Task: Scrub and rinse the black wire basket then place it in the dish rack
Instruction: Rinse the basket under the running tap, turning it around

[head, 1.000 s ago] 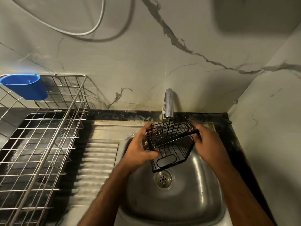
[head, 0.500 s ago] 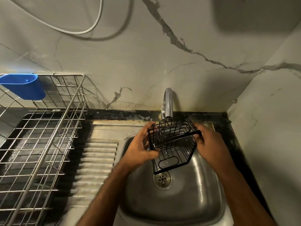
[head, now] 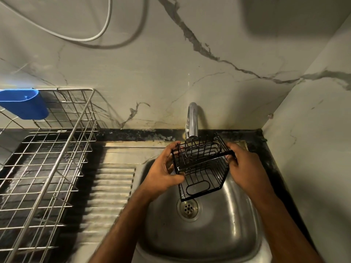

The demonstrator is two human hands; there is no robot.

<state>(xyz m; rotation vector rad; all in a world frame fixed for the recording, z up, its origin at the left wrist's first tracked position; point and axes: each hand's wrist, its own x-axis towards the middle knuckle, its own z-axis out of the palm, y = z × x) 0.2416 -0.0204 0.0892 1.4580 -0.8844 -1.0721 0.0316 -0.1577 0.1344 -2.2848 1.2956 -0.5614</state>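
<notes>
At far left, a blue plastic cup-shaped holder (head: 24, 103) hangs on the far rim of a silver wire dish rack (head: 47, 164), which stands over a dark tray on the counter. Just right of the rack, the ribbed steel drainboard (head: 112, 185) runs alongside a round-cornered stainless steel sink (head: 199, 234), its perforated drain (head: 188, 207) showing below the work.

Over the sink's far half, a person holds a small black wire basket (head: 201, 168) tilted, its open top facing the far wall and its oval-slotted side facing up. The left hand (head: 163, 175) grips the basket's left end: fingers curl around the left rim wires, the thumb pressed against the near lower corner. The right hand (head: 245, 168) clamps the right end, fingers wrapped around the rim bar at its right corner, fingertips tucked behind the wire.

The basket's far edge sits directly beneath the spout of a curved chrome tap (head: 191, 120) mounted at the back of the sink. Whether water is running cannot be told. A white cable (head: 106, 25) loops across the veined marble wall (head: 228, 82) above.
</notes>
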